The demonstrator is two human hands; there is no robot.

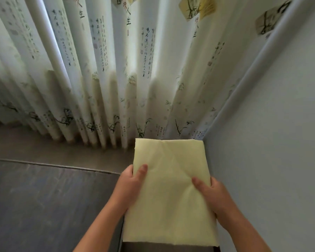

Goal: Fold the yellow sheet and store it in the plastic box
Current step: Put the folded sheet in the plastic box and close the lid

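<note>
Head view. The left thumb [143, 170] lies flat on the upper face of the yellow sheet [169, 193], just inside its left long edge. The right thumb [198, 182] lies likewise just inside the right long edge. The other fingers of both hands pass under the cloth and are hidden, so their spread cannot be told. Each hand thus pinches one long edge between the thumb above and the fingers below. The left hand [129, 184] grips slightly farther from the body than the right hand [216, 199].

The sheet is folded into a flat rectangle and is held face up in front of the person. Its long axis runs straight away from the body. The far short edge points at the foot of the curtain [116, 70], and the near short edge, slightly ragged, lies at the bottom of the frame between the forearms. Faint diagonal creases cross its far half.

Below and to the left lies a grey padded surface [44, 206] with a piped seam [53, 165]. A pale wall [280, 142] stands just beside the sheet's right edge.
</note>
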